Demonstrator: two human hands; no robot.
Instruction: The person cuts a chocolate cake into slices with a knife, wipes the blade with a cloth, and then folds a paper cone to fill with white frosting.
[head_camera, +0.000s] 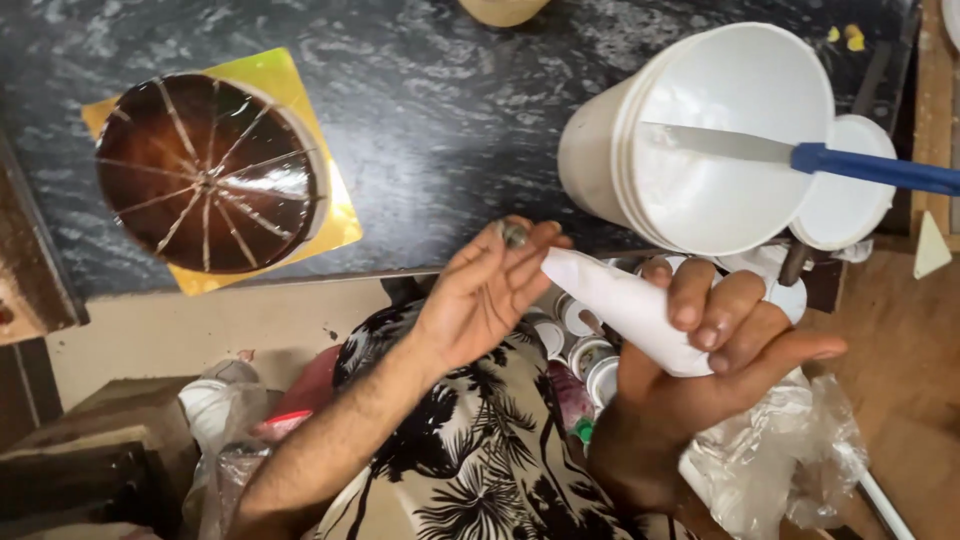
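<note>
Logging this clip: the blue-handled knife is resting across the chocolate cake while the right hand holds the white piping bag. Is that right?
Not quite. The head view shows the blue-handled knife resting across the stack of white tubs, not the chocolate cake. The right hand does hold the white piping bag.

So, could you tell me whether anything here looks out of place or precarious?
The blue-handled knife lies across the open rim of the stacked white buckets, its handle jutting past the edge, so it could slip. Otherwise, the scored chocolate cake sits squarely on its gold board.
</note>
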